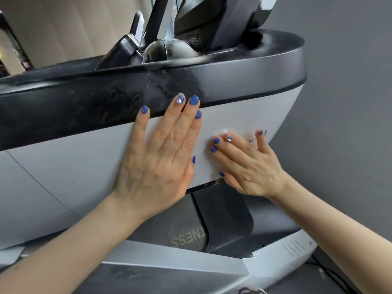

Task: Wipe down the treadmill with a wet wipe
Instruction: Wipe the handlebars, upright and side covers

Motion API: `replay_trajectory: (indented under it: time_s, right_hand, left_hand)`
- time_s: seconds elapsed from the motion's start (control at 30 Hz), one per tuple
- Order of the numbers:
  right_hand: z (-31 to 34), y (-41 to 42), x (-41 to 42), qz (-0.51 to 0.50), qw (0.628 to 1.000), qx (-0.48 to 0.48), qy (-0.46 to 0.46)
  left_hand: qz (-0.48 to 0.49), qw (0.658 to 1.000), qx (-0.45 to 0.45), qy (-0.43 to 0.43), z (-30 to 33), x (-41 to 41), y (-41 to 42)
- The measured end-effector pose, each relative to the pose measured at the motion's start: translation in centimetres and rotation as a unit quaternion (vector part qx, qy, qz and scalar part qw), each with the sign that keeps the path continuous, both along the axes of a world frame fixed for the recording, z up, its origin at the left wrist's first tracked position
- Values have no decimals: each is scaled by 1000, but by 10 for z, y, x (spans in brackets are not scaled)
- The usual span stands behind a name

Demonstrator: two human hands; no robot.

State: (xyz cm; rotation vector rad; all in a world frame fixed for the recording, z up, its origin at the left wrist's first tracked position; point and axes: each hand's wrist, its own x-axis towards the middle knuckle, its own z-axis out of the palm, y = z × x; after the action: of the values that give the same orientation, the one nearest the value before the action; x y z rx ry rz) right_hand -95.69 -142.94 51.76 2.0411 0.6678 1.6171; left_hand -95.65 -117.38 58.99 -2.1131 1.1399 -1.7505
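Observation:
The treadmill's front housing fills the view: a pale grey side panel [70,166] under a dusty black top band [84,102]. My left hand [161,158] lies flat on the grey panel, fingers straight, fingertips reaching the black band. My right hand [246,164] presses on the panel's right end with spread fingers. A small white wet wipe [223,131] peeks out past its fingertips, mostly hidden under the hand.
A grey wall [350,102] stands close on the right. Below the panel are the black motor cover with lettering [182,240] and a grey base frame [180,259]. Black console parts [191,24] rise behind the top band. A cable [331,272] lies on the floor at lower right.

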Motion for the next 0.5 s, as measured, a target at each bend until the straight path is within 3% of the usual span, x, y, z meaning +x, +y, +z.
replay_trajectory:
  time_s: [0.3,0.5]
  right_hand:
    - [-46,-63,-6,-63,997,-28,36]
    - [-1,-12,-2,16,999,42,12]
  left_hand:
    - [21,999,-9,-31,-4,3,-4]
    - [20,999,-5,-26,-3,2,-2]
